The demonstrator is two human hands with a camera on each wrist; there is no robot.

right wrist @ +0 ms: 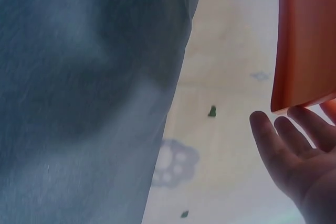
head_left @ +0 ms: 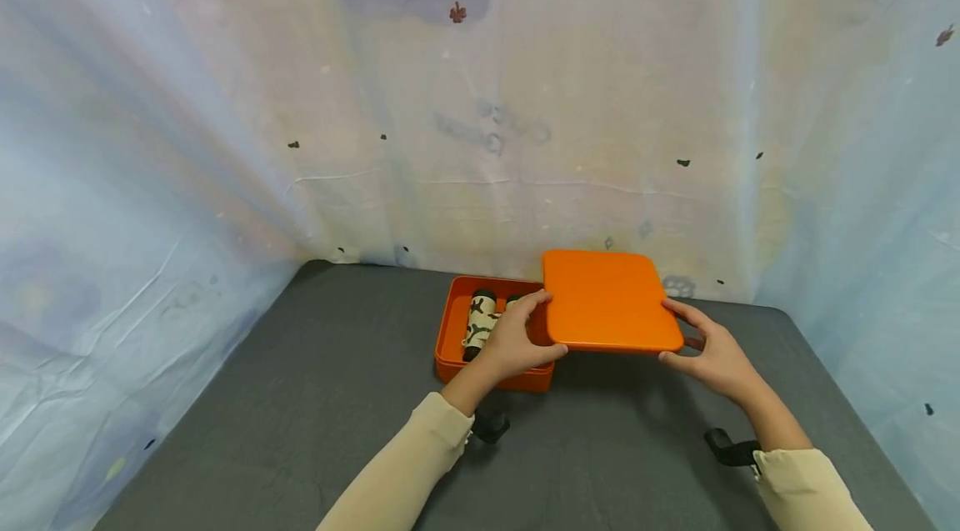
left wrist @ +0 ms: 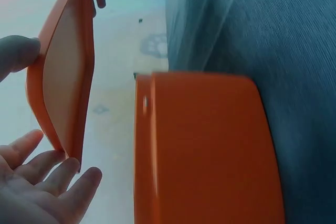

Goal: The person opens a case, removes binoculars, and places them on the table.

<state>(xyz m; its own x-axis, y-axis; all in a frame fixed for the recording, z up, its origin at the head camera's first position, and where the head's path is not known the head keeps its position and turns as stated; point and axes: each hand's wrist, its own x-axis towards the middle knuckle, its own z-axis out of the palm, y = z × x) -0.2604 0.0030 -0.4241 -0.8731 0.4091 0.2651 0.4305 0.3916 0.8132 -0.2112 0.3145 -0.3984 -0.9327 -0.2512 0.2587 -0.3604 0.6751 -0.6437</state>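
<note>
A pale patterned sheet [head_left: 112,222] hangs at the left and runs along the rear and right of a grey-covered counter [head_left: 315,414]. On the counter stands an open orange box [head_left: 444,341], upright. Inside it, toward its left wall, lies a camouflage-patterned cylinder [head_left: 478,323] with dark ends; a second dark-topped piece [head_left: 514,298] beside it is partly hidden. Next, the left hand [head_left: 513,343], in a cream sleeve [head_left: 397,464] with a black bracket [head_left: 491,426] at the wrist, reaches across the box and grips the left side of an orange lid [head_left: 603,302], thumb at the near corner. The lid is held above the counter, just right of the box, overlapping the box's right portion in the head view; the left wrist view shows its paler underside. At far right, the right hand [head_left: 708,356] grasps the lid's right edge, thumb at the near corner, with another black bracket [head_left: 727,446] at that wrist.
</note>
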